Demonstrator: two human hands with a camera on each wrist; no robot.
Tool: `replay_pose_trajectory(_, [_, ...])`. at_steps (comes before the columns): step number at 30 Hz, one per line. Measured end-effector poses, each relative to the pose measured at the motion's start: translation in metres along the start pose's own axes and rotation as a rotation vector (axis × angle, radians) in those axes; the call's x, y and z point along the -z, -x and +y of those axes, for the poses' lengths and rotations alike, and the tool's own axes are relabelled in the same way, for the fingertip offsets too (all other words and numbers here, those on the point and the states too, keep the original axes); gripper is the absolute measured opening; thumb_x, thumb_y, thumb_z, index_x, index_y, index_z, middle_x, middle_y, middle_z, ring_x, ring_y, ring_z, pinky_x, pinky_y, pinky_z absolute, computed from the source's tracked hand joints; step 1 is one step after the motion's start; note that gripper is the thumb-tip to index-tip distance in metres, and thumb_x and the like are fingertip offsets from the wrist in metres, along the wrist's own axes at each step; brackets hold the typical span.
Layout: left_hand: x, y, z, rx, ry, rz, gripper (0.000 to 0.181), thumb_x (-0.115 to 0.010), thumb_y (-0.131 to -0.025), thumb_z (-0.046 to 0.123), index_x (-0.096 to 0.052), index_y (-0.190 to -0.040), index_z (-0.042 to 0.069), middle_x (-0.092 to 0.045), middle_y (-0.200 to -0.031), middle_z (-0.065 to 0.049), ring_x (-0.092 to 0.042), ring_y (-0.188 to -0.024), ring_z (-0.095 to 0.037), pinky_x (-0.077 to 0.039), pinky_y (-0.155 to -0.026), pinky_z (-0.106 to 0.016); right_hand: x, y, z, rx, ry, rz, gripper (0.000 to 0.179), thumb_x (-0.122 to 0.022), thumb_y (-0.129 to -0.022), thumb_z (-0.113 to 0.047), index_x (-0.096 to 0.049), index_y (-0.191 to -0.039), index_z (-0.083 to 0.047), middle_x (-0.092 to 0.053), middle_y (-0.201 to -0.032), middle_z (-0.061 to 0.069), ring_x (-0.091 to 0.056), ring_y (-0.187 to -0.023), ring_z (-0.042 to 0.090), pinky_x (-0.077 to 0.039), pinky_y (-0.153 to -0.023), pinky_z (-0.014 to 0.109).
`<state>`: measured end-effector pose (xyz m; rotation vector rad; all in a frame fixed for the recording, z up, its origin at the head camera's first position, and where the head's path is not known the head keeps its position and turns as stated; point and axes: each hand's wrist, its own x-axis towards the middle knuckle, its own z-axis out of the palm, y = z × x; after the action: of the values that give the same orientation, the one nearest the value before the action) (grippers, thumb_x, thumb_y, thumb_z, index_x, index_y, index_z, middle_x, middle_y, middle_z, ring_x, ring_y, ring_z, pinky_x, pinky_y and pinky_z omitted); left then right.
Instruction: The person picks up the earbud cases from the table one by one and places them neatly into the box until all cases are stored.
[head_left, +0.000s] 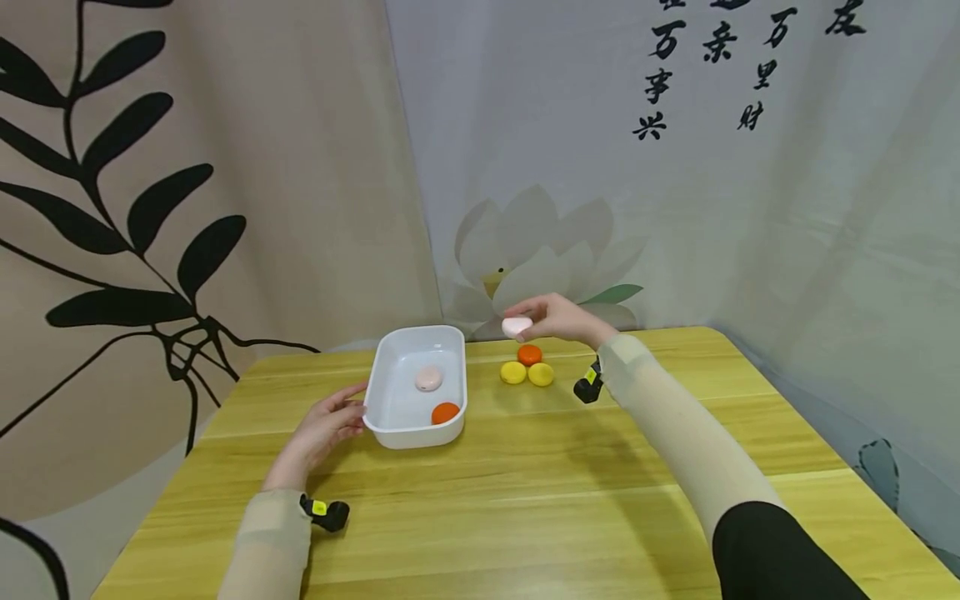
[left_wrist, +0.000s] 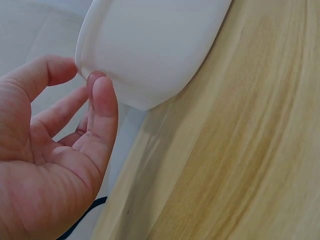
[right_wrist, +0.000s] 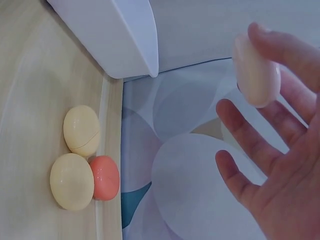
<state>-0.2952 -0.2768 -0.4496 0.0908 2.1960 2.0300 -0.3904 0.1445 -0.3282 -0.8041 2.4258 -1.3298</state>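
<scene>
My right hand (head_left: 558,321) is raised near the table's far edge, pinching a pale pink, smooth rounded disc (right_wrist: 257,72) between thumb and fingers. Just below it, two yellow discs (head_left: 513,372) and an orange disc (head_left: 529,355) lie in a close cluster on the table. Left of the cluster stands a white rectangular container (head_left: 384,408) holding another pale pink disc (head_left: 428,378) and an orange disc (head_left: 445,412). At the container's left side, my left hand (left_wrist: 60,145) grips its rim, thumb and fingertips close together at the corner.
The wooden table (head_left: 480,517) ends just behind the container and the cluster. A hanging cloth (head_left: 315,183) with printed leaves, a lotus and black characters rises behind it. Small black cameras (head_left: 327,514) are strapped to both wrists.
</scene>
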Motion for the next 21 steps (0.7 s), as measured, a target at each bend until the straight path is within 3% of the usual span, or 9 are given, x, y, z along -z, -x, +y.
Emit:
replay_pose_trajectory(7, [0.0, 0.001, 0.001, -0.005, 0.015, -0.009, 0.06, -0.06, -0.095, 0.007, -0.033, -0.149, 0.0, -0.057, -0.113, -0.012, -0.061, -0.083, -0.014, -0.054, -0.073, -0.025, -0.001, -0.003, -0.003, 0.007, 0.008, -0.006, 0.048, -0.075, -0.083, -0.008, -0.062, -0.13, -0.008, -0.067, -0.116, 0.008, -0.063, -0.098, 0.024, -0.049, -0.09, 0.038])
replay_pose_trajectory(21, [-0.001, 0.003, 0.003, -0.004, 0.013, -0.015, 0.058, -0.058, -0.097, 0.007, -0.033, -0.149, 0.0, -0.054, -0.118, -0.018, -0.061, -0.082, -0.014, -0.054, -0.074, -0.026, -0.013, -0.02, -0.015, 0.039, -0.012, -0.031, 0.049, -0.075, -0.084, -0.01, -0.061, -0.131, -0.007, -0.067, -0.116, 0.008, -0.063, -0.1, 0.025, -0.051, -0.089, 0.038])
